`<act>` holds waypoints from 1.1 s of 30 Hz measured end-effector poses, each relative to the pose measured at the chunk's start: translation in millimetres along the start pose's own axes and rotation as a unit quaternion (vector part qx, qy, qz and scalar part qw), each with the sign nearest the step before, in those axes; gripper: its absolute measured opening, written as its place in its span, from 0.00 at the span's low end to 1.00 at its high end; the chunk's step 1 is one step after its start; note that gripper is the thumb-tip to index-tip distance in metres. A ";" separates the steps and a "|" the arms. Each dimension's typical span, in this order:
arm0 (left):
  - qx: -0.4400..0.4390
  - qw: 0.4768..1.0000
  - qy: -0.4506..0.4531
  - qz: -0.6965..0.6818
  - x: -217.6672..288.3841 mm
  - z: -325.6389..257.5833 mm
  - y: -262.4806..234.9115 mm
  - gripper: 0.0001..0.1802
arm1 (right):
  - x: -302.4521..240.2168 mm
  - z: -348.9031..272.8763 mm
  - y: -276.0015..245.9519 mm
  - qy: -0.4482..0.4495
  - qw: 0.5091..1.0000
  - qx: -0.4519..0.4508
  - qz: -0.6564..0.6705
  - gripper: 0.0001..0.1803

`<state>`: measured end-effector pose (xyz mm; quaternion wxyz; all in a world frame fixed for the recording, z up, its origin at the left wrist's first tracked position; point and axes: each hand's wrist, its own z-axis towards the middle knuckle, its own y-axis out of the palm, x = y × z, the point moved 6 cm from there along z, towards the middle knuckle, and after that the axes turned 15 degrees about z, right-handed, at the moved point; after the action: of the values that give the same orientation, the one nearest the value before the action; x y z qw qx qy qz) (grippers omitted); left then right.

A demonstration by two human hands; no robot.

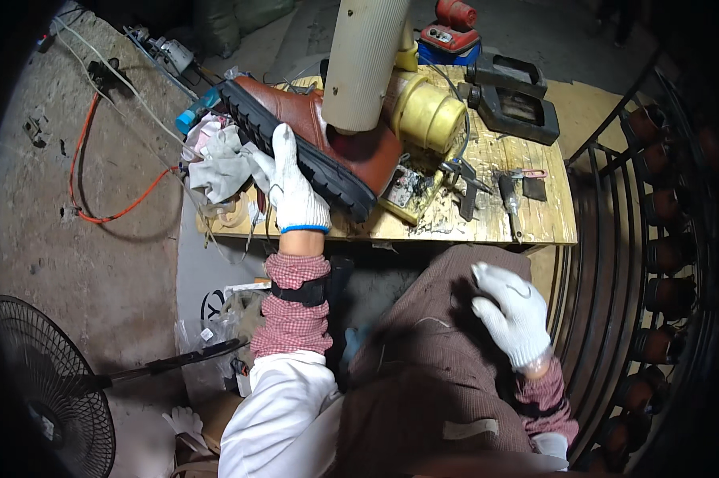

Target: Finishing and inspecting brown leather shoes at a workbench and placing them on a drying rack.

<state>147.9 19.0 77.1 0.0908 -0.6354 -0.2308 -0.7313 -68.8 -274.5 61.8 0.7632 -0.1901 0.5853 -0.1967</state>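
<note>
A brown leather boot [292, 107] with a thick black sole lies tilted at the bench, its opening around the lower end of a wide ribbed beige tube [365, 64]. My left hand [292, 179], in a white knit glove with a blue cuff, holds the boot by its sole, fingers along the black edge. Part of its grip is hidden behind the sole. In a matching white glove, my right hand [512, 311] hovers or rests by the brown apron [423, 366] over my lap, thumb and fingers apart, holding nothing.
Beside the tube sits a yellow cylindrical blower part [427, 111]. On the glue-stained bench [535, 215] lie a brush [509, 203], black trays [515, 111] and crumpled white gloves [220, 163]. A fan [53, 390] stands at lower left; a metal rack [614, 239] with shoes lines the right.
</note>
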 end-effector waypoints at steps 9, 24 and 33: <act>-0.086 0.972 0.089 0.199 -39.6 -73.1 -58.0 0.32 | -105.5 109.1 77.5 -0.356 0.924 -0.049 -0.134 0.26; 0.059 0.991 -0.105 -0.058 -21.4 0.3 -26.2 0.40 | 42.5 -69.0 8.5 0.136 0.986 -0.089 -0.024 0.17; -0.109 0.956 -0.251 -0.109 -41.7 -77.7 -42.7 0.43 | -10.1 -7.5 9.8 -0.073 0.994 -0.062 0.053 0.40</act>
<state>68.1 14.6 20.4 -0.1204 -0.7752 -0.2328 -0.5748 -77.7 -261.3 63.1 0.7997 -0.2197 0.5488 -0.1051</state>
